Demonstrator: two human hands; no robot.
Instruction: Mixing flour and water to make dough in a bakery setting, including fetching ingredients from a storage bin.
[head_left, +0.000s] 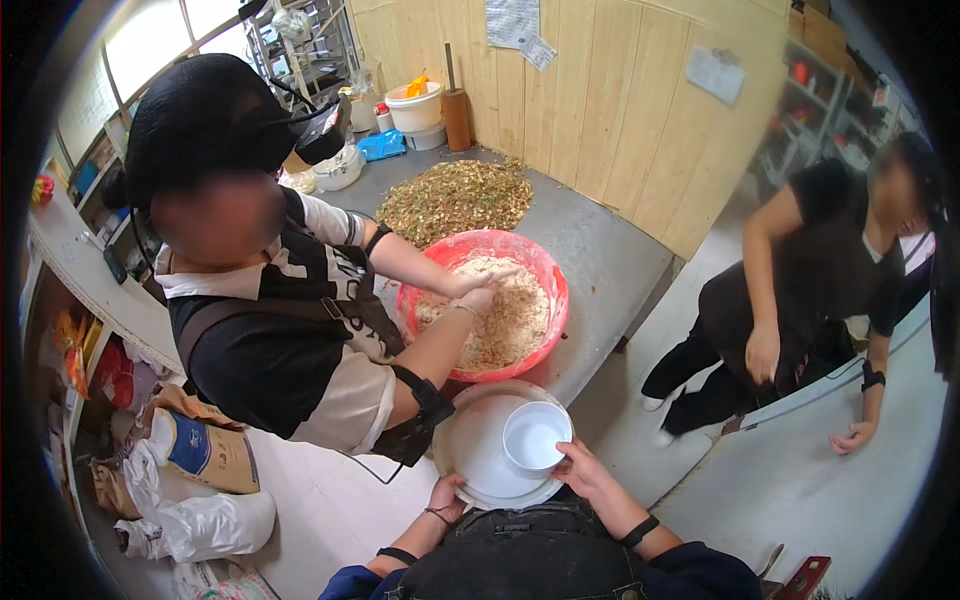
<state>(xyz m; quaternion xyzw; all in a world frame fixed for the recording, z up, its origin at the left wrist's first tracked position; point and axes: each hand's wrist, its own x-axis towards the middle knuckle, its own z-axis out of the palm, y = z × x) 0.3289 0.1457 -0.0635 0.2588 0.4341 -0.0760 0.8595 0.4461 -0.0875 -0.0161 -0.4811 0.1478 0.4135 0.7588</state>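
Observation:
My left hand (448, 496) grips the near-left rim of a large round pale basin (476, 450). With my right hand (576, 466) I hold the rim of a small white round container (536, 436), which sits over the basin's right side; my fingers are also close to the basin's edge. Just beyond stands a red plastic tub (556, 330) on the grey table, with a pale floury, crumbly mixture (499, 330) in it. A co-worker on the left has both hands in that mixture. Behind the tub lies a heap of chopped, mixed dry ingredients (455, 196).
A co-worker (795, 285) leans over another pale work surface (810, 450) at the right. White buckets (415, 109), a blue packet (382, 145) and a wooden roller (455, 120) stand or lie at the table's back. Sacks (217, 525) and shelves line the left.

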